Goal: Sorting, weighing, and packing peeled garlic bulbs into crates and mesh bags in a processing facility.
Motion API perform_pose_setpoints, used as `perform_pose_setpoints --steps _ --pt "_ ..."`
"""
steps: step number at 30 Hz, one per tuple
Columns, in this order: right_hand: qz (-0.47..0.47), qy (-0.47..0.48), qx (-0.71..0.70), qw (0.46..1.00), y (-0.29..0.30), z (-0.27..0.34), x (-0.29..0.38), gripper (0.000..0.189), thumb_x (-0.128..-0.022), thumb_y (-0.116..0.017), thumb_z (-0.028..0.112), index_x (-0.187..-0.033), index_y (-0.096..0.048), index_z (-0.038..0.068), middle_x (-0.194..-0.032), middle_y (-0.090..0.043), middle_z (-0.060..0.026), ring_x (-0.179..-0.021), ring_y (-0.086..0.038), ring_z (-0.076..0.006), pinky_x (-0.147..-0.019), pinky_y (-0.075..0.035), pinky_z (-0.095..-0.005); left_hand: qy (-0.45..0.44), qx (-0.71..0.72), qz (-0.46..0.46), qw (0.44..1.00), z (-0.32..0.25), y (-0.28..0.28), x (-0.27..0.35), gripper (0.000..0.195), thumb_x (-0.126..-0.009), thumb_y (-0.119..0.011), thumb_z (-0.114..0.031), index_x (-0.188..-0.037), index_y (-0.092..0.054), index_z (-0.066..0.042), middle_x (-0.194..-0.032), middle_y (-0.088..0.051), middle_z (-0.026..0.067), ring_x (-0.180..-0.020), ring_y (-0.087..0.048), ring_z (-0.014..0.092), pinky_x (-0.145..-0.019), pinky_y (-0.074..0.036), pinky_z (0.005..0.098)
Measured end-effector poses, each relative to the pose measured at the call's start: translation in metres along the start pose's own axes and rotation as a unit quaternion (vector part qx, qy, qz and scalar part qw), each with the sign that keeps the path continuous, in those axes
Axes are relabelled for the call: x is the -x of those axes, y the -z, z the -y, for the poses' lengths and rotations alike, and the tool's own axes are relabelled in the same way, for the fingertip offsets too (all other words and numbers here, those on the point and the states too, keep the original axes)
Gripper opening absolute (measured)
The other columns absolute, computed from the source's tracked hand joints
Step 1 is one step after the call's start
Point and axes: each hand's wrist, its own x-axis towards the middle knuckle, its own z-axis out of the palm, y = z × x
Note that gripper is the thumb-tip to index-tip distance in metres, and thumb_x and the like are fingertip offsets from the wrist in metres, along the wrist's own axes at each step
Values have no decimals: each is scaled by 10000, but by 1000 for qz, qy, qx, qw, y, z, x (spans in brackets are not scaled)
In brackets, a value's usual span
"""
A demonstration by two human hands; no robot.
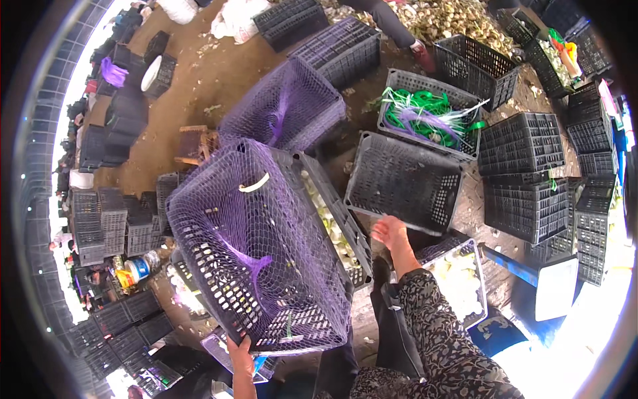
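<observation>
My left hand (pixel 240 351) grips the near lower corner of a black plastic crate (pixel 219 279) wrapped in purple mesh netting (pixel 279 249). The crate is tilted, and a pale curved scrap (pixel 255 183) lies on its netting. My right hand (pixel 390 230), slightly blurred, has its fingers apart by the near edge of a black crate (pixel 406 179) that looks empty. Beyond that crate stands another, filled with green, white and purple strapping (pixel 423 117). A second netted crate (pixel 289 107) is behind the one in my left hand. Between my hands, a crate of pale produce (pixel 331 224) is partly hidden.
Stacked black crates (pixel 523 174) rise at the right, beside a blue-framed stool (pixel 553 284). A crate of pale produce (pixel 456 284) stands near my right forearm. A small wooden stool (pixel 194 144) is at left. Another person's leg (pixel 391 22) shows at the top, near a produce heap (pixel 448 20).
</observation>
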Motion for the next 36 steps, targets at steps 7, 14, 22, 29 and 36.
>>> perform_pose_setpoints --steps 7,14,22,29,36 --pt "212 70 199 954 -61 -23 188 698 -812 -611 519 -1276 -458 21 -1134 -550 -65 -1078 -502 -178 -880 -422 -330 -38 102 -104 989 4 -1 8 625 -730 -482 140 -1317 -376 -45 -1201 -452 89 -1028 -481 194 -896 -430 356" --pt "231 201 565 766 -140 -25 248 903 -739 -677 363 -1386 -205 -53 -1184 -506 -323 -1118 -523 -375 -954 -405 -377 194 378 -42 904 7 -17 11 309 -720 -565 -27 -1028 -586 -9 -957 -634 136 -867 -622 318 -745 -519 480" --pt "111 328 509 788 -108 -14 273 547 -680 -594 128 -1218 -508 79 -862 -629 -241 -810 -635 -350 -742 -482 -421 91 316 -66 942 -25 -17 47 495 -602 -528 134 -1087 -455 66 -938 -588 188 -816 -629 326 -741 -526 434" --pt "80 390 281 873 -41 62 311 333 -642 -570 -18 -970 -623 -5 -885 -666 -74 -784 -625 -173 -723 -491 -299 -141 318 182 920 -125 -73 96 998 -681 -724 -90 -1457 -99 -138 -1323 -395 179 -1068 -513 251 -907 -451 376" --pt "53 378 258 887 41 197 285 374 -638 -551 15 -1007 -591 -27 -875 -642 -89 -749 -616 -188 -717 -488 -280 -25 130 71 989 -47 -47 73 878 -800 -632 -117 -1450 -43 -146 -1360 -335 221 -1080 -540 285 -943 -410 413"
